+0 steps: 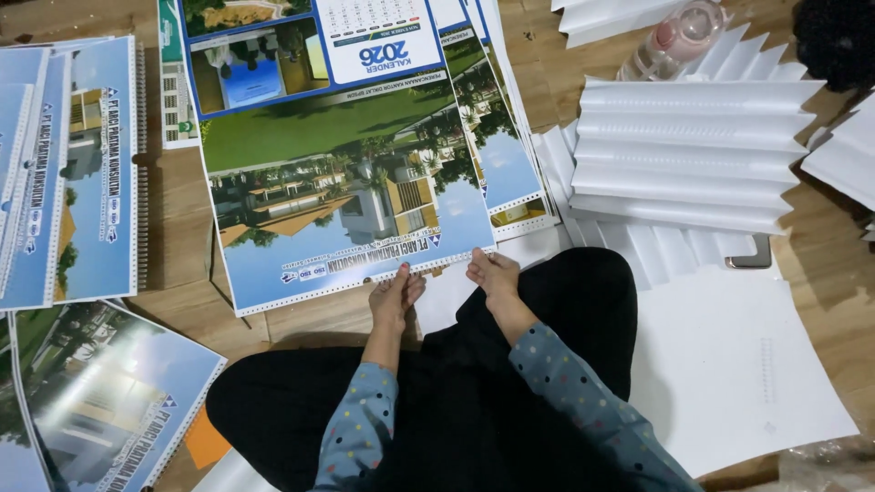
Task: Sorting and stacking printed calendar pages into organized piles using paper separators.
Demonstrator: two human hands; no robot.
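Wooden flooring (825,264) spreads under us as we sit cross-legged, printed sheets lying all around. Our left hand (395,296) and right hand (493,273) both rest at the near, punched edge of a large calendar sheet (342,196), which lies flat in front of our knees on top of a fanned pile of like sheets (510,173). Each hand has its fingers curled and pinched on that perforated edge, thumbs close together; we cannot tell whether the fingers reach under the paper. We judge the binding of this one not yet done, since no wire shows along its holes. To our left a stack of finished calendars (73,164) already carries its spiral comb, and more copies (109,392) lie near our left knee. To our right sit white folded strips (693,150), plain white sheets (738,364) and a clear bottle (670,36), so plenty looks left to assemble
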